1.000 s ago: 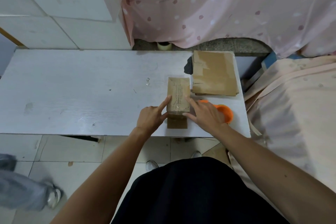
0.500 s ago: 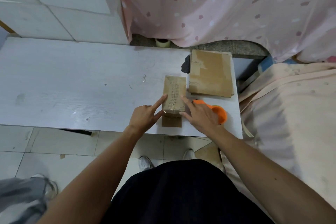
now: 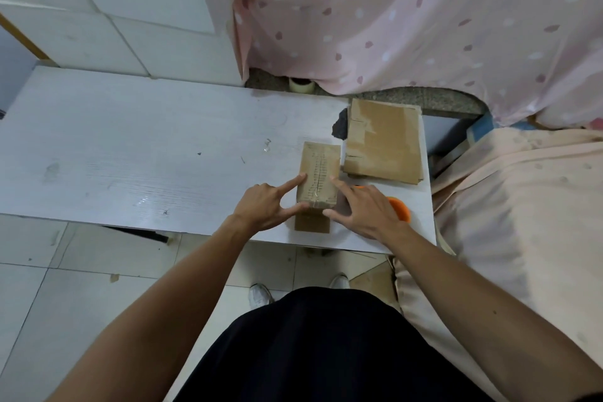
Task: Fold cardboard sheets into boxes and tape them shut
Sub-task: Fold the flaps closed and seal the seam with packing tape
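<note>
Grey-trousered leg at lower left is gone from view; left hand (image 3: 261,209), right hand (image 3: 365,212) and cardboard box (image 3: 321,170) are unchanged. The box sits on the white table (image 3: 130,157) close to the near edge, toward the right end, long axis running far-to-near, centre seam on top. A brown flap (image 3: 312,223) lies flat on the table at the box's near end. Left hand: index finger straight along the top's left edge, thumb against the near end, other fingers curled on nothing; it presses, no grasp. Right hand mirrors it: index on the top's right edge, thumb at the near end, remaining fingers loosely spread. An orange round item (image 3: 399,207) is just behind the right hand, partly hidden. A stack of flat cardboard sheets (image 3: 385,140) sits at the far right corner, just beside the box. A tape roll (image 3: 301,85) is on the ledge past the far edge.
</note>
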